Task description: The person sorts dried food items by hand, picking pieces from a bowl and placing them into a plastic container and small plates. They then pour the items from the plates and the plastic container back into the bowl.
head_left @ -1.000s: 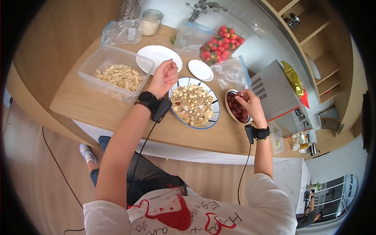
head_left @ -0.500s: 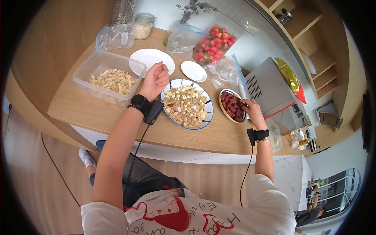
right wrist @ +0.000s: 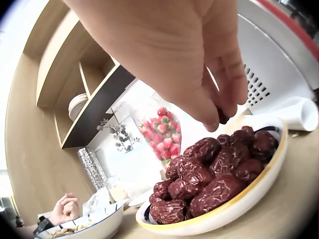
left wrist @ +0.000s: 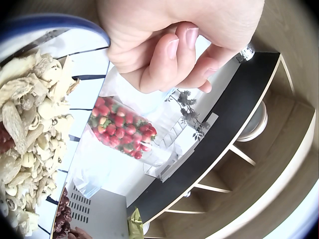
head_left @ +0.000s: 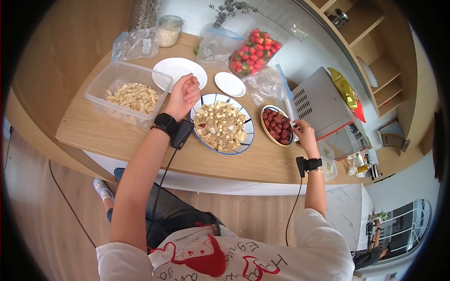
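Observation:
My right hand (head_left: 307,137) is at the right rim of a small oval bowl (right wrist: 271,186) heaped with wrinkled dried red dates (right wrist: 219,191). In the right wrist view its thumb and fingertips pinch a small dark piece, apparently a date (right wrist: 223,117), just above the heap; the fingers hide most of it. My left hand (head_left: 183,96) hovers at the upper left rim of a blue-rimmed plate (head_left: 248,140), fingers loosely curled around nothing. That plate bears pale dried slices and small cream pieces (head_left: 220,124), with one reddish piece among them.
Left of the plate stands a clear plastic box (head_left: 96,96) of pale strips. Behind are a large white plate (head_left: 168,68), a small white plate (head_left: 229,84), zip bags (head_left: 218,47), strawberries (head_left: 253,54) and a glass jar (head_left: 169,33). A grey appliance (head_left: 318,98) stands right of the dates.
My right hand has moved from over the middle of the date bowl to its right rim, uncovering the dates. The left hand keeps its pose; the whole head view has shifted slightly.

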`<state>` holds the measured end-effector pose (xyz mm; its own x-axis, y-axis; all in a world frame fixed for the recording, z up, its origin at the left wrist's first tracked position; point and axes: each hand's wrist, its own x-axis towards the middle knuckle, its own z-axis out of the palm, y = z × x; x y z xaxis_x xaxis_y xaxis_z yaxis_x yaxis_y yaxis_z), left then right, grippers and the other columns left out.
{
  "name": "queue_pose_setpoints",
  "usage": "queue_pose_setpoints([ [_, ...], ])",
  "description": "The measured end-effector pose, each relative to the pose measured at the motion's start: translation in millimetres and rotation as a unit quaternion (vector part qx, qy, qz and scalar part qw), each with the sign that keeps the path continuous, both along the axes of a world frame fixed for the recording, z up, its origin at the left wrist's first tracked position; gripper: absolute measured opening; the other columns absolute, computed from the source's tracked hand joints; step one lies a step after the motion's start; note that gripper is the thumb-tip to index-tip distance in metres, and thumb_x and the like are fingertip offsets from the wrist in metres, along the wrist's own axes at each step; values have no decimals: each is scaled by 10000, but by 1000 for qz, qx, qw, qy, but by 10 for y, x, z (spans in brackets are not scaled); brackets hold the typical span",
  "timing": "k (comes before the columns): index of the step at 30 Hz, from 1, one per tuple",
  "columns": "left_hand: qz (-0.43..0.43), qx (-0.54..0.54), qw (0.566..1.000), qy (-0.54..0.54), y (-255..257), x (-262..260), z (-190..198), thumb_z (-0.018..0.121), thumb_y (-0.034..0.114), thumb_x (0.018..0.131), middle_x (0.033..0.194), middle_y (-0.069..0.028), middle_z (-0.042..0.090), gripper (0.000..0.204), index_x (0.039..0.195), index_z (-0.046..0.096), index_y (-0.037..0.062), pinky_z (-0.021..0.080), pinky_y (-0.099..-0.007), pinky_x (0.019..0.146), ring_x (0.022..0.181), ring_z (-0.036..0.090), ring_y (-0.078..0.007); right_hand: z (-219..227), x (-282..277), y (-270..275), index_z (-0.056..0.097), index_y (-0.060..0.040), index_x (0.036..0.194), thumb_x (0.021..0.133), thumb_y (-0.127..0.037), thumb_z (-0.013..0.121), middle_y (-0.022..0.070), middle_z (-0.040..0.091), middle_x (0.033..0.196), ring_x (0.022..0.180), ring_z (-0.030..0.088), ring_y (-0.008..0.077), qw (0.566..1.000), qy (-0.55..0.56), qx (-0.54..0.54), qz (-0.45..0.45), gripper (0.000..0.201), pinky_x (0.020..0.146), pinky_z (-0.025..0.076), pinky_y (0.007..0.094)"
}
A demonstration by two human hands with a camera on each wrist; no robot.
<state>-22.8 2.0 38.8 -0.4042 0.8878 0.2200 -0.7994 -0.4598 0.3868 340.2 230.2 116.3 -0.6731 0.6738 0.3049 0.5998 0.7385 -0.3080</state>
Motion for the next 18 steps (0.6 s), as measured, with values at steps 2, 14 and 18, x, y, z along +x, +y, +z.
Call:
queue_pose_setpoints([
  [2,2,-4,1000,-3,0,15,-2,480,237,922,546,43,317,215,792,485,66,220,-195,379,392,244,-53,-100,95,133,601,-37,1050,778,-30,653,121,647,825,746,628,198,999,-15,-26,-17,278,688,496,316],
  [14,-4,3,1000,-4,-11,7,9,473,232,926,554,44,318,207,801,483,67,222,-195,387,398,240,-53,28,115,183,602,-53,1083,823,-85,546,76,665,836,745,636,167,986,-130,-92,-52,268,500,509,306],
  [18,-10,14,1000,-6,-13,0,-10,471,218,929,559,47,320,201,799,483,64,225,-194,386,396,241,-52,-46,125,286,603,-44,1077,834,-80,529,133,658,849,748,644,225,989,-138,33,-32,257,603,517,332],
])
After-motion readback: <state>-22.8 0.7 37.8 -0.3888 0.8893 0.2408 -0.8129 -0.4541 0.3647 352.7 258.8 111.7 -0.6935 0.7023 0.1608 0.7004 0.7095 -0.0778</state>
